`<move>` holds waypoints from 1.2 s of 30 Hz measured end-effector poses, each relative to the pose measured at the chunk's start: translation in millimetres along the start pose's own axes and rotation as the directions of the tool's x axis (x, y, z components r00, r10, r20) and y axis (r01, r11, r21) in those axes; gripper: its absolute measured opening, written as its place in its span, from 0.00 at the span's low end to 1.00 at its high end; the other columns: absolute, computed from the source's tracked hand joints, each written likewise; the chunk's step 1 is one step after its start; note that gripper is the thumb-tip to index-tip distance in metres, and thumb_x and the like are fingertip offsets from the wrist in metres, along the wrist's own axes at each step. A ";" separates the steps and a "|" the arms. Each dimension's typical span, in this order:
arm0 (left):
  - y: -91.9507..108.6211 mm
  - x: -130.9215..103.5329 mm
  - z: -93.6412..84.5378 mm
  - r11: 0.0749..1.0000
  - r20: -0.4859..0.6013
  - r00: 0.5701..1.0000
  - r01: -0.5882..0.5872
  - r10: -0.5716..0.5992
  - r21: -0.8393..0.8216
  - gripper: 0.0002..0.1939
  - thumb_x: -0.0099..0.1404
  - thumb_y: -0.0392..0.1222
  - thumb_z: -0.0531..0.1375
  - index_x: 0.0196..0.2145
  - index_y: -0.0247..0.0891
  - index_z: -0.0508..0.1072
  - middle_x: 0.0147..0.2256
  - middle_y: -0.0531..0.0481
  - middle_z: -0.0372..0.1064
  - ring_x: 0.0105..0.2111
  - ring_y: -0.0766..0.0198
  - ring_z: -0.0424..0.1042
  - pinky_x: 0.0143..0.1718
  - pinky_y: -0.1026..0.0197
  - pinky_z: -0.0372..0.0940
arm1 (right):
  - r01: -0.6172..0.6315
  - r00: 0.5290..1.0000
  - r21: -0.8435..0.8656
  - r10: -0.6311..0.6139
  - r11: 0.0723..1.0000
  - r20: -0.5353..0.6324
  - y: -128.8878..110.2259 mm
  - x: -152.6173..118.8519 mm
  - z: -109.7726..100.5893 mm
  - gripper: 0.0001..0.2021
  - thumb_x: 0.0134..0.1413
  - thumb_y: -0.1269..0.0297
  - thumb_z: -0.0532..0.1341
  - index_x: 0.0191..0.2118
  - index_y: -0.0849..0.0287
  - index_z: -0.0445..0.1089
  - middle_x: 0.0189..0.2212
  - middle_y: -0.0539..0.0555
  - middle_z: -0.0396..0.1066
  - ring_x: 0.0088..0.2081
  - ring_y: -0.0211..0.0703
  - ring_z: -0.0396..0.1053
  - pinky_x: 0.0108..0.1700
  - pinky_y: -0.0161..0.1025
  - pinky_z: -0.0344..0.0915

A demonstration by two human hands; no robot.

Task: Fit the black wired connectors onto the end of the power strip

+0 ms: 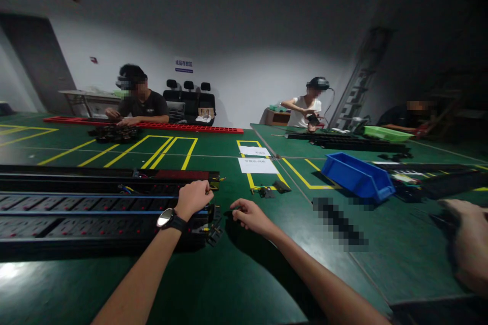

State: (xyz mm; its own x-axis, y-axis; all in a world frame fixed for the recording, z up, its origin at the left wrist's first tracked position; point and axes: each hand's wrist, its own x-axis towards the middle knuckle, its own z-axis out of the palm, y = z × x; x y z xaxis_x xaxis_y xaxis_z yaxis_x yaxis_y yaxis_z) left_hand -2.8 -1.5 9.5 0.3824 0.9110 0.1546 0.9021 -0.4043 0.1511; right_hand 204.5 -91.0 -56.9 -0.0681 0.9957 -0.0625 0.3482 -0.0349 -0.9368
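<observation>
Long black rails with blue edges [95, 213] and red dots lie side by side on the green table at the left. My left hand [193, 198], with a watch on its wrist, rests at the right end of these rails, its fingers curled; what they hold, if anything, is hidden. Just right of the rail ends is my right hand [249, 215], above the table, with thumb and fingers bent together; nothing can be made out between them. A black end piece with yellow wires [214, 232] sticks out from the nearest rail, between my hands.
A blue bin [358, 177] stands to the right, beyond a blurred-out strip. Small black parts [267, 191] lie near white papers [257, 165]. Another person's hand [470, 244] reaches in at the right edge. Two people work across the table, near a long red rack [190, 128].
</observation>
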 end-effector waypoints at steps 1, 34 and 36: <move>0.0 -0.1 -0.2 1.000 0.000 1.000 -0.001 0.001 0.001 0.13 0.64 0.50 0.55 0.38 0.44 0.76 0.41 0.47 0.79 0.40 0.52 0.77 0.38 0.58 0.65 | 0.003 1.000 -0.002 -0.003 1.000 -0.003 1.0 0.5 0.0 0.12 0.56 0.69 0.58 0.46 0.60 0.69 0.27 0.47 0.70 0.21 0.31 0.62 0.19 0.27 0.57; 1.5 -1.4 -4.7 1.000 0.025 1.000 -0.005 0.005 0.006 0.13 0.66 0.50 0.54 0.38 0.45 0.76 0.42 0.47 0.78 0.41 0.52 0.77 0.40 0.56 0.66 | 0.014 1.000 -0.019 -0.014 1.000 0.017 -1.0 -0.8 -1.5 0.13 0.55 0.66 0.59 0.46 0.60 0.71 0.29 0.49 0.72 0.22 0.33 0.64 0.20 0.28 0.58; 1.5 -1.4 -4.9 1.000 0.025 1.000 -0.009 0.009 0.008 0.13 0.66 0.50 0.54 0.38 0.45 0.76 0.42 0.47 0.78 0.41 0.52 0.77 0.40 0.56 0.66 | 0.017 1.000 -0.021 -0.017 1.000 0.017 0.4 -0.1 -1.5 0.13 0.55 0.66 0.60 0.46 0.60 0.71 0.29 0.49 0.72 0.22 0.33 0.64 0.21 0.29 0.58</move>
State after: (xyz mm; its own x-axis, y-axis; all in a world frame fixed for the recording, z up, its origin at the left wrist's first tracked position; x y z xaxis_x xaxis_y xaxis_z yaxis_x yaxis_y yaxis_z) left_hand -3.0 -3.8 14.3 0.3953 0.9091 0.1313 0.9002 -0.4118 0.1417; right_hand 206.0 -91.0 -56.7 -0.0897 0.9946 -0.0525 0.3668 -0.0160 -0.9302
